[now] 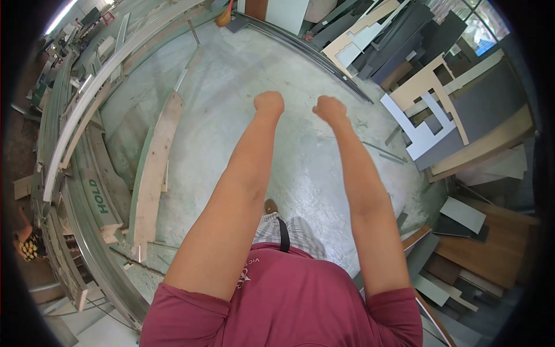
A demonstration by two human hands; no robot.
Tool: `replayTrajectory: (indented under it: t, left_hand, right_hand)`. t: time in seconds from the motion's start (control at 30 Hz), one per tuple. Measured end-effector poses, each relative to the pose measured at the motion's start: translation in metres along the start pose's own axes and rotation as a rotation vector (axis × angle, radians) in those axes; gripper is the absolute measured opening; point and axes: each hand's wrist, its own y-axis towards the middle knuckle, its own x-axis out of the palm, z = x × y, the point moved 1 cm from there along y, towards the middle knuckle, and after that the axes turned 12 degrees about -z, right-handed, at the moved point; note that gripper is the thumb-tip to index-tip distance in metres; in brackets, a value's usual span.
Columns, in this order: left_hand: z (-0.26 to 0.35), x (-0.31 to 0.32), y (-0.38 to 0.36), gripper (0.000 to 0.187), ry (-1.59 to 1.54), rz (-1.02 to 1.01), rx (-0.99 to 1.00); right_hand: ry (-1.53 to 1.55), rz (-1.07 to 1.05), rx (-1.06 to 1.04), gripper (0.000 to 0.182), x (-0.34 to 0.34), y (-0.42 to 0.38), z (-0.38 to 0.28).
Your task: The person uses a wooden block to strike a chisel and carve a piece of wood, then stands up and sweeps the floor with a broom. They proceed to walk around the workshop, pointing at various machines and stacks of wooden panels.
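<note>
Plank [157, 168], long and pale, lies at 9 o'clock, near the stacked timber [98, 199] stamped HOLD. At 12 o'clock the left hand [269, 103] is curled into a fist, held out over the grey floor [219, 75]. At 1 o'clock the right hand [330, 109] is also balled up, apart from the left, its knuckles blurred. Thin strips [384, 152] rest on the floor between 2 and 3 o'clock, near a white cut-out panel [404, 124] leaning at 2 o'clock.
</note>
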Motion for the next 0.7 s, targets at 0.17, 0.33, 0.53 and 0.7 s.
replayTrajectory:
  t: [0.17, 0.33, 0.53, 0.7]
  left_hand:
    - [0.007, -0.065, 0.098, 0.021, -0.043, 0.119, 0.064]
    - [0.009, -0.107, 0.198, 0.02, -0.085, 0.219, 0.043]
    - [-0.001, -0.159, 0.337, 0.022, -0.094, 0.209, 0.007]
    - [-0.014, -0.234, 0.43, 0.023, -0.167, 0.252, -0.107]
  right_hand:
    - [0.025, 0.006, -0.005, 0.022, -0.061, 0.103, 0.003]
    - [-0.015, -0.07, -0.053, 0.022, -0.073, 0.216, -0.008]
    - [0.02, -0.177, -0.119, 0.022, -0.085, 0.385, -0.013]
    - [-0.026, -0.206, -0.207, 0.025, -0.137, 0.501, -0.03]
